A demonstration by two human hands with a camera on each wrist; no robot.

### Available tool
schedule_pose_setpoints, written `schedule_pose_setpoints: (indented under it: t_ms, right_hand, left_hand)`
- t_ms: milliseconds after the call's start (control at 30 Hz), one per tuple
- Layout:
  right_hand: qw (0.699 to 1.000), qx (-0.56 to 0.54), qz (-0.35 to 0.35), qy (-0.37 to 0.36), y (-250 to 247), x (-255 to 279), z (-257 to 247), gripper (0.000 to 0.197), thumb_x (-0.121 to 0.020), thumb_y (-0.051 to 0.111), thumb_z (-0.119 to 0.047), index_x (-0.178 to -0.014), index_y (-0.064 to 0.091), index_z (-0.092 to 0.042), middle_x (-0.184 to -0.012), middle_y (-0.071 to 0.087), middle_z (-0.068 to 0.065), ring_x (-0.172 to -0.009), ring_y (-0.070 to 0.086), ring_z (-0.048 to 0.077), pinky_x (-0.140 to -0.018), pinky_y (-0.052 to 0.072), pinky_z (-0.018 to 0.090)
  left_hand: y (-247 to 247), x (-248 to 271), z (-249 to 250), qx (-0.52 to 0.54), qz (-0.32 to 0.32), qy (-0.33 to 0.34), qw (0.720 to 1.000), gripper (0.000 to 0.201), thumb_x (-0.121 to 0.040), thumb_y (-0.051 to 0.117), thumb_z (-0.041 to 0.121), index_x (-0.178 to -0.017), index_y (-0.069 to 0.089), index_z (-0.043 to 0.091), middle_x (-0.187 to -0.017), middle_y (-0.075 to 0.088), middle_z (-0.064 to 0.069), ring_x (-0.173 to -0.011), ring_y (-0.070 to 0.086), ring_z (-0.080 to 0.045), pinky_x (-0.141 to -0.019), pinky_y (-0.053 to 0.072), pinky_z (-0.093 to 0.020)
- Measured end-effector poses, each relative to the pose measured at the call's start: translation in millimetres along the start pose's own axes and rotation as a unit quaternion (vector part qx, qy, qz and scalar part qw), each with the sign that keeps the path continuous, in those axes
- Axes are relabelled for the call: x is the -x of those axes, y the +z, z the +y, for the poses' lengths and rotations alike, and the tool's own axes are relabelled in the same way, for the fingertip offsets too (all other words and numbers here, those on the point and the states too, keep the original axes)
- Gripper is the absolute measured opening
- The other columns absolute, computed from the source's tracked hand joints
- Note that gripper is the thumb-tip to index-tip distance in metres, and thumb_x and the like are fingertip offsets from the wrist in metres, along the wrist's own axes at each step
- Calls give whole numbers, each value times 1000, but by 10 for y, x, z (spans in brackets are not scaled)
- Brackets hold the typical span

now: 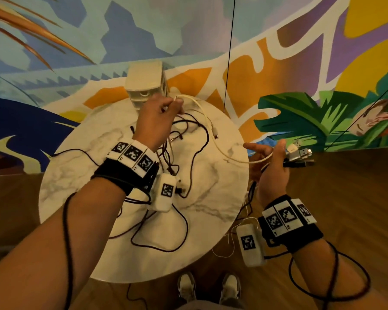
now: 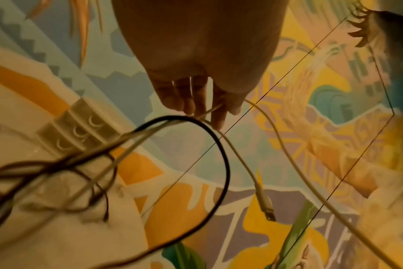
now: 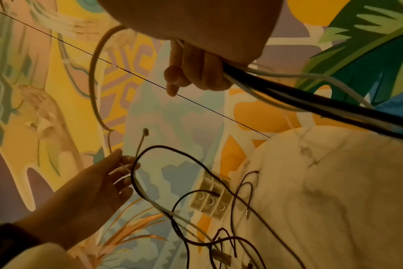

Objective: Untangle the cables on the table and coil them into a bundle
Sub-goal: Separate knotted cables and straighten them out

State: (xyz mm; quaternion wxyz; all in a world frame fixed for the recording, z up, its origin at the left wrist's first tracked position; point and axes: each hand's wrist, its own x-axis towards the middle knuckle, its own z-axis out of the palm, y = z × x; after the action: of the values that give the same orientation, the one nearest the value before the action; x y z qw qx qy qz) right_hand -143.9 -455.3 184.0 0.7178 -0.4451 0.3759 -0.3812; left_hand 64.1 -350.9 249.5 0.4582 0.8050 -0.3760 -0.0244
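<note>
While both hands worked above the round marble tabletop [image 1: 215,198], one white cable [image 1: 207,118] stretched between them.

The left hand [image 1: 158,118] was raised near the far edge, its fingers [image 2: 219,116] pinching the white cable, whose loose plug [image 2: 266,205] dangled below; a dark cable loop [image 2: 221,154] hung just beside those fingers. The right hand [image 1: 272,162], off the tabletop's right edge, had its fingers [image 3: 196,71] curled round a bundle of cables [image 3: 311,98], dark and white together, with several plug ends [image 1: 299,153] sticking out past the hand; their exact count could not be told. A tangle of dark cables [image 1: 188,153] lay on the tabletop between the arms; how many, I could not tell. One small white drawer unit [image 1: 146,82] with three drawers stood at the far edge. Two shoes [image 1: 208,287] showed on the wooden floor [image 1: 345,186] below.
</note>
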Motion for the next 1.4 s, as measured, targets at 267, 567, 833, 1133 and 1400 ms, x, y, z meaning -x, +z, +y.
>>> schedule_pose_setpoints:
  t_ms: [267,567,833,1133,1400]
  right_hand:
    - [991,102,-48,-76,103,137,1,56,-102,32,-38,-70,69,-12,-44,36,-9,-43,28,7,-44,25,18]
    - [977,155,-129,-66,478,21,-222,38,-101,41,-26,-76,64,-9,-46,34,1,-40,28,8,-42,25,23]
    - [982,70,-90,-153,460,111,-238,43,-104,32,-16,-84,62,8,-49,50,-1,-42,36,5,-45,29,14]
    - [989,36,-53,-134,295,54,-218,41,-104,31,-20,-80,60,-4,-54,59,6,-38,32,6,-39,23,18]
    - [994,45,-1,-95,188,-18,-17,43,-104,31,-24,-75,61,-9,-54,62,6,-39,27,10,-38,22,18]
  left_hand:
    - [-118,-111,170,-68,-97,45,992,29,-95,53,28,-75,69,14,-65,60,6,-51,50,4,-53,37,-16]
    - [422,403,83,-153,-196,97,964,27,-87,60,30,-64,57,16,-60,56,0,-57,51,-19,-55,45,-37]
    - [458,457,-336,-250,-54,121,959,11,-87,58,25,-81,58,16,-88,52,1,-75,47,-14,-53,36,-29]
    - [430,701,-1061,-223,-111,71,966,26,-89,57,18,-115,57,13,-116,54,-6,-99,57,-26,-70,49,-34]
    - [223,679,-1148,177,-61,-127,974,42,-97,43,2,-133,51,23,-129,54,-3,-77,58,-16,-67,57,-28]
